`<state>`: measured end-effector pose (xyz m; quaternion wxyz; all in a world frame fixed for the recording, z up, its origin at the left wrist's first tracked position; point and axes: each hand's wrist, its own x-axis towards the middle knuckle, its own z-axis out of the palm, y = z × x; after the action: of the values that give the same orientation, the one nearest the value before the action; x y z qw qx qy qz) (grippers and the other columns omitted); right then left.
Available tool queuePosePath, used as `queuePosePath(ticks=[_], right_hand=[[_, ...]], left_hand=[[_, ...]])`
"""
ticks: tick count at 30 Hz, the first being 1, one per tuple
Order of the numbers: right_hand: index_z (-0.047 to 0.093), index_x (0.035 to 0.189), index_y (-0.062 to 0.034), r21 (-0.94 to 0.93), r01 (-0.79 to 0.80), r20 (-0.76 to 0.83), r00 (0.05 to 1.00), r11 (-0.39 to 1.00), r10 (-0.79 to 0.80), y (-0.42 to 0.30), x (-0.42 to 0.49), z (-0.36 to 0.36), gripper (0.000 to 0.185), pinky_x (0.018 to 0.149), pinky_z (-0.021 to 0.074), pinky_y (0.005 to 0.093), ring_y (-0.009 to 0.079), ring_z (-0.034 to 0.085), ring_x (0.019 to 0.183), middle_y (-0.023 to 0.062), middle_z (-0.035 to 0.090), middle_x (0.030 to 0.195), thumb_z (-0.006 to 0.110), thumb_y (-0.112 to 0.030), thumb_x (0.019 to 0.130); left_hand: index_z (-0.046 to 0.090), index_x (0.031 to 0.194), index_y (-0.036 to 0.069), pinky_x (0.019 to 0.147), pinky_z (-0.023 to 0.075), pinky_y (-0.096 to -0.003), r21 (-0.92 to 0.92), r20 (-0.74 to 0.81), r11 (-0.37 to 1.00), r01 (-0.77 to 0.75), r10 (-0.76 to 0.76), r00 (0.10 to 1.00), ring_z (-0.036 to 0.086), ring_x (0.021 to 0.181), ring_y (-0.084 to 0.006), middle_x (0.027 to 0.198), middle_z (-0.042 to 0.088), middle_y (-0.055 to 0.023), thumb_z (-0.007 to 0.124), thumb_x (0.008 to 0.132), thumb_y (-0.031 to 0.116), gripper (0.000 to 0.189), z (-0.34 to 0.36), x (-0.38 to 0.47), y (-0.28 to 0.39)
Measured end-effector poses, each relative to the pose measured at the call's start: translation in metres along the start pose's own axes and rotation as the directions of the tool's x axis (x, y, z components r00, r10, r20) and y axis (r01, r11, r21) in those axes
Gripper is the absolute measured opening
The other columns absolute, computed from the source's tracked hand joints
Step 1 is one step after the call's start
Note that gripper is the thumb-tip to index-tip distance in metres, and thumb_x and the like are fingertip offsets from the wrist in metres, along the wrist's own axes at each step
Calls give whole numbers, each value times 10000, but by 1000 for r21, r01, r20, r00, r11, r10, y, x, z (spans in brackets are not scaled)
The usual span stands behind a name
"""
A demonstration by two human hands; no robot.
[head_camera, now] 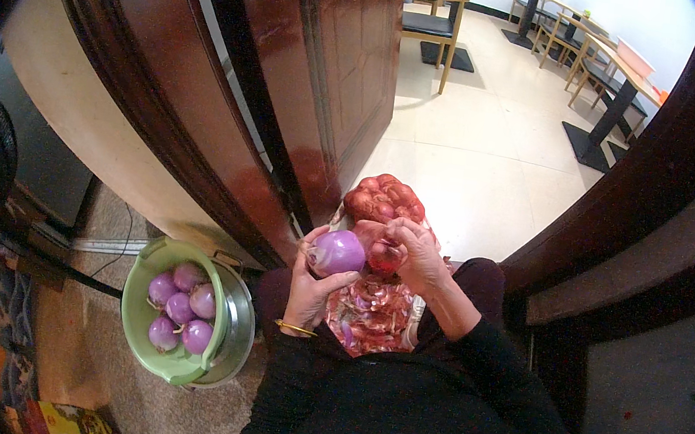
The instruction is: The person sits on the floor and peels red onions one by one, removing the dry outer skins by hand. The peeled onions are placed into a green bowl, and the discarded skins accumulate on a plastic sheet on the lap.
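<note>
My left hand holds a shiny purple onion, its root or stem end toward the left. Close on its right, my right hand pinches a reddish translucent piece, perhaps onion skin; its fingertips hide part of it. Below that piece a round red onion shows, and whether the hand touches it is unclear. Beyond both hands sits a red mesh bag of onions. Between my knees lies a heap of loose onion skins. Several peeled purple onions rest in a green plastic basin at my left.
The basin stands in or against a metal pot. A brown wooden door rises at the front left, and a dark door frame borders the right. Chairs and tables stand on the tiled floor beyond. A colourful package lies lower left.
</note>
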<state>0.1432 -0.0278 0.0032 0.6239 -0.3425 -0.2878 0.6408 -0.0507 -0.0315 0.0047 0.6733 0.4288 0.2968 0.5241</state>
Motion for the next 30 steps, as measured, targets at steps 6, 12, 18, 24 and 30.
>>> queuePosePath(ticks=[6, 12, 18, 24, 30], right_hand=[[587, 900, -57, 499, -158, 18, 985, 852, 173, 1, -4, -1, 104, 719, 500, 272, 70, 518, 684, 37, 607, 876, 543, -127, 963], [510, 838, -98, 600, -246, 130, 969, 762, 211, 9, -6, -12, 130, 682, 440, 256, 48, 386, 575, -21, 463, 766, 513, -118, 966], [554, 941, -74, 447, -331, 230, 940, 831, 251, 2, -19, -17, 17, 570, 372, 214, 45, 382, 576, -61, 457, 726, 560, -89, 943], [524, 1253, -13, -621, -95, -46, 995, 778, 86, -2, -25, -4, 574, 664, 474, 252, 83, 589, 811, 23, 611, 841, 781, -315, 838], [560, 1085, 5, -902, 386, 315, 895, 193, -317, 11, -5, 6, 646, 826, 492, 412, 307, 631, 920, 148, 594, 981, 817, -474, 735]], left_hand=[[488, 1315, 107, 956, 529, -444, -575, 65, 752, 324, -353, 934, 572, 1131, -278, 1252, 559, -109, 775, 811, 212, 589, -10, 6, -13], [538, 1266, 126, 948, 476, -466, -659, 62, 619, 428, -523, 850, 560, 1102, -304, 1223, 588, -106, 742, 806, 469, 609, -12, 16, -32], [592, 1175, 108, 868, 474, -431, -677, 3, 614, 406, -550, 835, 572, 1030, -288, 1137, 628, -116, 666, 811, 606, 621, -7, 23, -45], [600, 1151, 63, 845, 475, -449, -724, -21, 558, 405, -605, 796, 581, 967, -288, 1060, 635, -141, 610, 794, 694, 724, -16, 35, -30], [555, 1266, 101, 960, 453, -506, -634, 154, 485, 603, -685, 712, 563, 1094, -327, 1237, 589, -146, 535, 813, 723, 770, 3, 22, -22]])
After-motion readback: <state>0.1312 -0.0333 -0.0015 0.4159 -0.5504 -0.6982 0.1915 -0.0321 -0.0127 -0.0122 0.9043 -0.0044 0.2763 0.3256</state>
